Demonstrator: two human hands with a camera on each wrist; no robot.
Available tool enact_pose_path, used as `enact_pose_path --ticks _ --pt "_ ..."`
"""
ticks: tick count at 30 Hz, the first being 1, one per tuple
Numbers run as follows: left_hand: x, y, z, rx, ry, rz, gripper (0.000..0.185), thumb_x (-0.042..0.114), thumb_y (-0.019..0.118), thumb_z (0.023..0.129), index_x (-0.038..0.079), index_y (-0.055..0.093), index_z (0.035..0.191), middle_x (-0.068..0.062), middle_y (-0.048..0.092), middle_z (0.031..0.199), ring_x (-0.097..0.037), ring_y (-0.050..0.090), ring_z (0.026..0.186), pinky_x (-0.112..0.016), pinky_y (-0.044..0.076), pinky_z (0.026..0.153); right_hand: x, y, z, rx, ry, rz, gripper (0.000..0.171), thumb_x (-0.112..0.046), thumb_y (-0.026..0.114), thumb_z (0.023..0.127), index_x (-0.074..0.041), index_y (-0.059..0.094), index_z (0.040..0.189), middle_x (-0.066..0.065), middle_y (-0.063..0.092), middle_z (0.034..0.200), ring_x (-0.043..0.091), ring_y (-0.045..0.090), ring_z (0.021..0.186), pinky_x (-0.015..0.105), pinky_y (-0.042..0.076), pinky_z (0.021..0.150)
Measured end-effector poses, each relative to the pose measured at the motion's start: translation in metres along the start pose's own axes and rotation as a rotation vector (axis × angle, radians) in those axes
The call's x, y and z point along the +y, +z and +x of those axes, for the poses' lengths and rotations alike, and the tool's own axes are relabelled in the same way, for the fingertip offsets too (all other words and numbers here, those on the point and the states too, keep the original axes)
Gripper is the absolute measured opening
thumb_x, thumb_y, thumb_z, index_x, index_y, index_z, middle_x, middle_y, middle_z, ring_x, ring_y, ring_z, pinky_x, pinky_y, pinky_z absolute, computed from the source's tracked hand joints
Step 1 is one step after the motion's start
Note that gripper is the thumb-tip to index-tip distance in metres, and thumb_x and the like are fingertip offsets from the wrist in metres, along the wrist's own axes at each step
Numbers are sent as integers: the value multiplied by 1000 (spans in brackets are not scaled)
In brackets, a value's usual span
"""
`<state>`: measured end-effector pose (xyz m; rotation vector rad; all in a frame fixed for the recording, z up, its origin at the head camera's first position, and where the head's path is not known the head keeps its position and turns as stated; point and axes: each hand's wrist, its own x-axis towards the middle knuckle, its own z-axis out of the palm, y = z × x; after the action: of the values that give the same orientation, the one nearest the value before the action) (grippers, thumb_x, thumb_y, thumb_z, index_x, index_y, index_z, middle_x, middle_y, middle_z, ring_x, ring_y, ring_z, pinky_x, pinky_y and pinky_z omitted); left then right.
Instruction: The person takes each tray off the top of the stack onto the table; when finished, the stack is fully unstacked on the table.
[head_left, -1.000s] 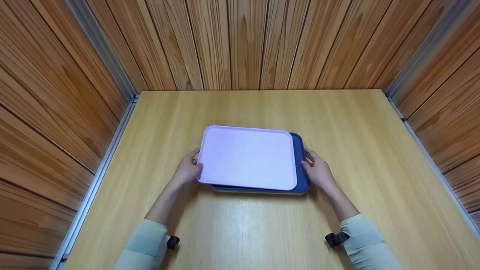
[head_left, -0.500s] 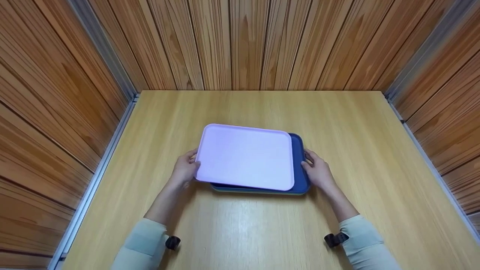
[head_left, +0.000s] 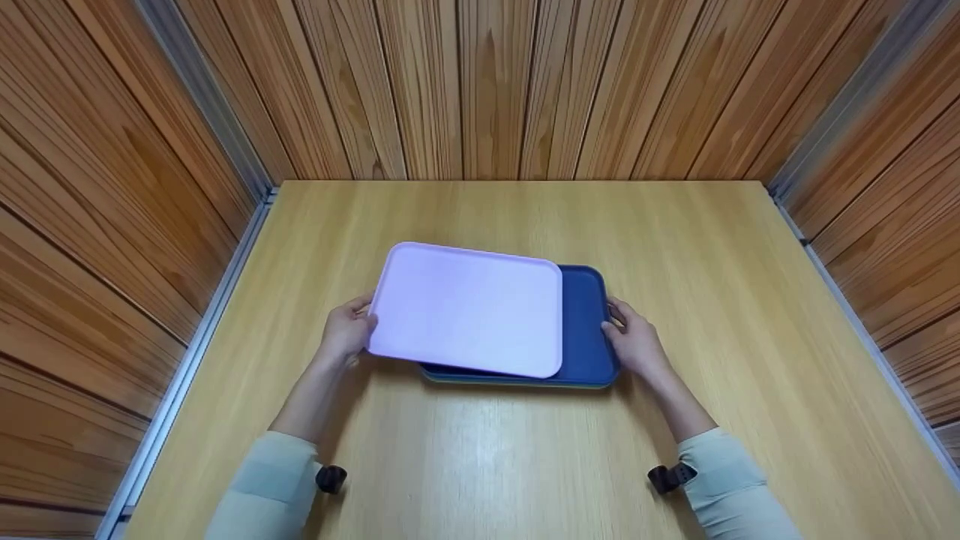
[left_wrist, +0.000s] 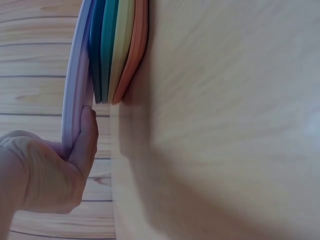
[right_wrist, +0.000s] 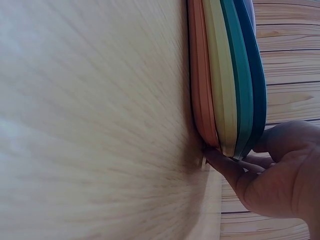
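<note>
A lilac tray (head_left: 466, 309) is gripped at its left edge by the left hand (head_left: 346, 330), thumb above and fingers (left_wrist: 86, 142) curled beneath the rim, and is held slid leftward and raised off a stack of trays on the wooden bench (head_left: 480, 450). The stack is steadied by the right hand (head_left: 634, 343), whose fingers (right_wrist: 225, 162) are hooked under and around the right edge of the dark blue tray (head_left: 589, 330) and those beneath it. In the wrist views the remaining layers are seen from the side — dark blue, teal tray (right_wrist: 239, 85), pale yellow tray (right_wrist: 220, 75) and orange tray (right_wrist: 201, 70). The separation appears only begun — the lilac tray is half clear of the stack, and four trays are left stacked.
</note>
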<state>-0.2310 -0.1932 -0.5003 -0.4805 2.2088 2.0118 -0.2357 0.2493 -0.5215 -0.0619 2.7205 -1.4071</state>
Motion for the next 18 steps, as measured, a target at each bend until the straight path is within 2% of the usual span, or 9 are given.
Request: enact_pose_path --ticks 7,13,18 --pt "0 -21 5 26 -46 -10 48 -4 43 93 2 43 141 -29 57 120 -26 66 88 -36 56 71 0 0 0 -13 4 0 51 -6 47 99 1 30 146 25 40 142 36 42 129 44 38 102" --pt "-2 -41 9 27 -96 -7 49 0 42 95 5 40 144 -27 54 126 -23 66 90 -33 55 73 0 0 0 -17 6 4 51 -6 47 99 1 30 146 25 40 143 35 42 129 44 38 102" --pt "-2 -56 12 52 -79 -26 50 -1 42 95 3 38 144 -29 51 128 -22 64 90 -32 55 73 1 -1 0 -10 -2 12 51 -5 48 98 2 31 146 26 40 142 37 43 127 44 39 101"
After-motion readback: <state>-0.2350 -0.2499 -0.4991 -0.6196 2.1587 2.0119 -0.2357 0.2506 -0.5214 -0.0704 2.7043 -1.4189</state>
